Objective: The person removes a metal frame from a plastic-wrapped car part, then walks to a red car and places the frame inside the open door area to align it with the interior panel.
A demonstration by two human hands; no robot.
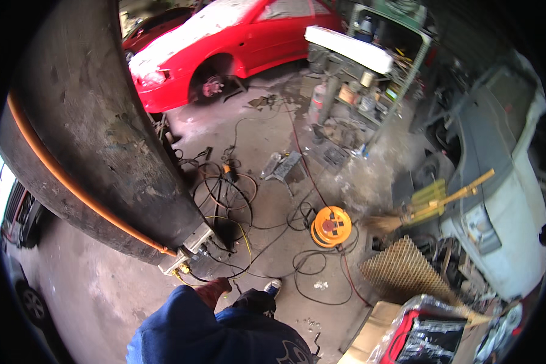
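Note:
My left hand (215, 289) reaches out of a blue sleeve (171, 318) at the lower middle, close to the foot of a large dark pillar (112, 130). Its fingers are small and unclear, so their grip does not show. A black cable (249, 267) runs right by the fingertips; whether they touch it I cannot tell. Just beyond the hand, pale socket boxes (197, 238) are fixed low on the pillar, with plugs and cables in them. An orange conduit (73, 189) runs down to these boxes. My right hand is out of sight.
A yellow cable reel (331, 227) stands on the floor among loose cables. Right of it are a broom (385, 224), a honeycomb panel (403, 270) and a cardboard box (370, 333). Farther off are a red car (258, 39) with a wheel off and a cluttered shelf rack (406, 76).

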